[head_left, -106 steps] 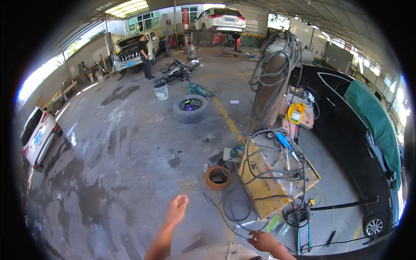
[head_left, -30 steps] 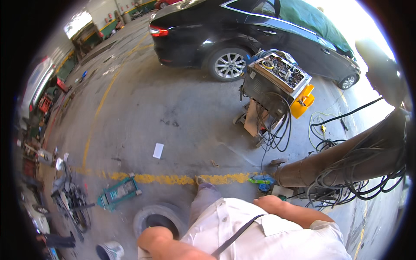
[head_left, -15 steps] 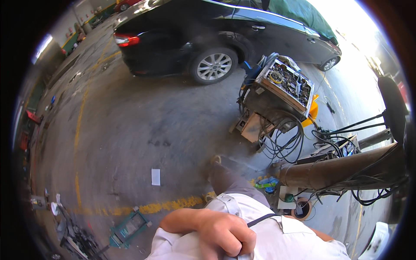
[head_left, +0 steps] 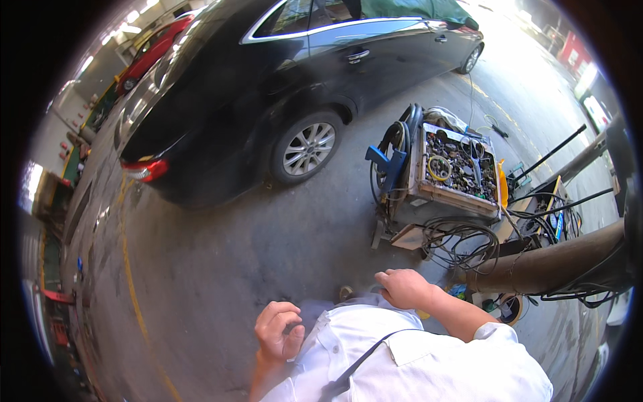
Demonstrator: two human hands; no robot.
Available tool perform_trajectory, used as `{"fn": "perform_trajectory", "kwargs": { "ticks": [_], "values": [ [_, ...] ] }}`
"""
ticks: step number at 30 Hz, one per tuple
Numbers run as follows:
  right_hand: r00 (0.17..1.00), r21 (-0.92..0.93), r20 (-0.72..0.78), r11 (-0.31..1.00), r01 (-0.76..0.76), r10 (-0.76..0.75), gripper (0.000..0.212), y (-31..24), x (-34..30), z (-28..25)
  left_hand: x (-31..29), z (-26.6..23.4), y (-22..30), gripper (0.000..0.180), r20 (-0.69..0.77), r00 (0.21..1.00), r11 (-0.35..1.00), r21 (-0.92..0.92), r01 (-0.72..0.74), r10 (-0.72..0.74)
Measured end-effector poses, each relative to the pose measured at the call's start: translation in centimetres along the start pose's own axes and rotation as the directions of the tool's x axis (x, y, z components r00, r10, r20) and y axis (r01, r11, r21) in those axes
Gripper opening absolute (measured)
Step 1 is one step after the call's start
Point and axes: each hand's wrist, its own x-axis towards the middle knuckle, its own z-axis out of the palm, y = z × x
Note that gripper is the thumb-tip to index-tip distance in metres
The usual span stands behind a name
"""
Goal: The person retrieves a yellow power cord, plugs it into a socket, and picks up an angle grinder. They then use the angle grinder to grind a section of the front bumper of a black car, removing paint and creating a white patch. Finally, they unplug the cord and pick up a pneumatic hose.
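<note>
My left hand (head_left: pixel 278 331) is raised in front of the white shirt (head_left: pixel 375 362). Its fingers curl loosely with a gap to the thumb, and nothing is between them. At waist height, my right hand (head_left: pixel 406 288) reaches forward and to the left, thumb and forefinger apart, with no object visible in it; its other fingers are partly hidden. Ahead of the right hand stands a cart whose top tray (head_left: pixel 429 189) is full of small metal parts. Scissors (head_left: pixel 476 161) and a yellow tape roll (head_left: pixel 439 168) lie on the parts. Neither hand touches the cart.
A black car (head_left: pixel 221 114) with a green cover over its front stands beyond the cart. Coiled black cables (head_left: pixel 462 244) hang at the cart's near side. A thick brown post (head_left: pixel 569 254) juts in at the right. A red car (head_left: pixel 157 50) is at the far left.
My left hand has moved from the chest out to the left and loosened. My right hand has come into view. The cart and black car now appear nearer.
</note>
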Motion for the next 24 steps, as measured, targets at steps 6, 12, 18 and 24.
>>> {"fn": "perform_trajectory", "kwargs": {
  "ticks": [6, 12, 18, 24],
  "values": [
    [0.964, 0.083, -0.159, 0.976, -0.2, 0.211, 0.033, 2.6, 9.9, -4.2, 6.4, -0.3, -11.8, 0.023, 0.025, 0.984, 0.984, -0.028, 0.178, -0.177],
    [0.648, 0.528, -0.34, 0.708, -0.468, 0.682, 0.05, 9.2, 19.9, -6.1, 19.6, -1.1, -25.4, 0.015, 0.241, 0.968, 0.997, -0.017, 0.08, -0.074],
    [-0.095, 0.669, -0.538, 0.356, -0.653, 0.838, 0.064, 17.0, 27.9, -10.8, 36.2, -1.0, -33.8, 0.013, 0.474, 0.874, 0.968, -0.25, 0.022, 0.103],
    [-0.101, 0.511, -0.502, 0.2, -0.836, 0.859, 0.064, 20.4, 30.9, -12.6, 48.4, 8.6, -35.7, 0.01, 0.629, 0.72, 0.915, -0.403, -0.018, 0.292]
  ]
}}
